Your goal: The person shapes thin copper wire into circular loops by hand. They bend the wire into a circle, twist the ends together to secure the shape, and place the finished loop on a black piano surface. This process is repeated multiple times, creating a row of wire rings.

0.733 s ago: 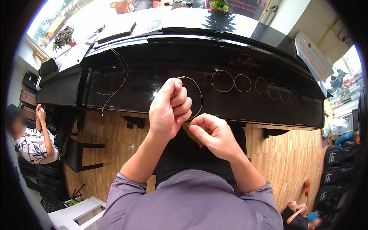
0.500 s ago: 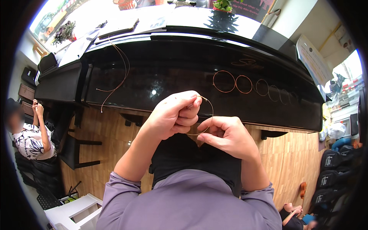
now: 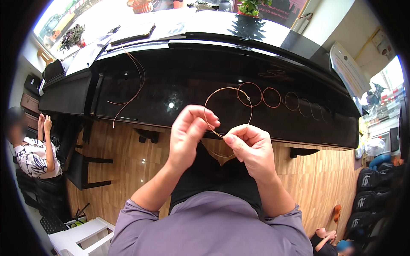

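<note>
A thin bronze-coloured guitar string (image 3: 228,88) stands up between my hands as a round loop. My right hand (image 3: 252,149) pinches the bottom of this loop between thumb and fingers. On the loop's left side, my left hand (image 3: 190,132) has its fingers curled around the wire, thumb close to them. A small metal ball end (image 3: 248,98) shows on the loop's right side. More of the string hangs in a shallow curve below, between the two hands. Behind it, several coiled strings (image 3: 271,87) lie in a row on the glossy black piano (image 3: 179,85), copper ones nearest the loop, paler ones further right.
A loose, uncoiled string (image 3: 143,79) drapes down the piano's left part. Papers (image 3: 171,25), a dark flat device and a potted plant (image 3: 249,7) sit on top. A black chair (image 3: 89,170) and another person (image 3: 36,155) are at left. Black instrument cases (image 3: 367,179) stand at right.
The string has gone from a small arc to a wide round loop raised in front of the piano. My left fist has loosened; my right hand has closed into a pinch and moved slightly up.
</note>
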`<state>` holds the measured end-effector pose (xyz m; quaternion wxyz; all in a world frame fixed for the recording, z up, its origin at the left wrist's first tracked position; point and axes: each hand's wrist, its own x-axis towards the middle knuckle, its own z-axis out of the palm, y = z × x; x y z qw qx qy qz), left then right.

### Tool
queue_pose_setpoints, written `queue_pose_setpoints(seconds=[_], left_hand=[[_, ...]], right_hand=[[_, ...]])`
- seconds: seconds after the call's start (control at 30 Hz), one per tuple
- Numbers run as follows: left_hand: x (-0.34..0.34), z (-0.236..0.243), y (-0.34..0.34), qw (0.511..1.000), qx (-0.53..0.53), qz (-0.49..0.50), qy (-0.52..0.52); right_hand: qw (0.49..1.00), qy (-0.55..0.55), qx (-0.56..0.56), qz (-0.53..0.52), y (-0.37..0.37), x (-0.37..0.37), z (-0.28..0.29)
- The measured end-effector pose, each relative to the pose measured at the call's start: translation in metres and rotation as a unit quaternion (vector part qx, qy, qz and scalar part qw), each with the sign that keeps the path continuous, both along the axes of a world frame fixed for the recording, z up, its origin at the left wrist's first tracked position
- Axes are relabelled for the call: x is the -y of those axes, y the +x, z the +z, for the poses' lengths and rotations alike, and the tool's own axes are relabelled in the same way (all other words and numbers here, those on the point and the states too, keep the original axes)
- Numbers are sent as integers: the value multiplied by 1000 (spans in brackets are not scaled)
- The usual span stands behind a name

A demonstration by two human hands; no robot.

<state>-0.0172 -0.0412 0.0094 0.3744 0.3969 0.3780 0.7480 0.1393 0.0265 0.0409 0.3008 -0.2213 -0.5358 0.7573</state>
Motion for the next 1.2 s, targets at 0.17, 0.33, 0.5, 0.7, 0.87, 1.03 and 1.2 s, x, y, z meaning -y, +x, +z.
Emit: queue_pose_setpoints(seconds=[0.17, 0.33, 0.5, 0.7, 0.87, 1.03, 1.2], left_hand=[[3, -6, 13, 998, -11, -3, 54], [7, 6, -4, 994, 74, -59, 52], [15, 20, -8, 989, 89, -116, 18], [8, 28, 4, 987, 134, -93, -2], [21, 43, 12, 969, 177, -155, 69], [26, 53, 13, 901, 240, -334, 141], [25, 53, 7, 894, 242, -375, 43]], right_hand=[[999, -40, -2, 9, -4, 6, 1], [994, 54, 88, 18, 8, 6, 6], [957, 267, 116, -18, 18, 7, 21], [907, 404, 101, -63, 12, 22, 21], [832, 543, 113, -18, 40, 44, 62], [885, 433, 152, 83, 43, 30, 67], [942, 293, 140, 79, 46, 1, 34]])
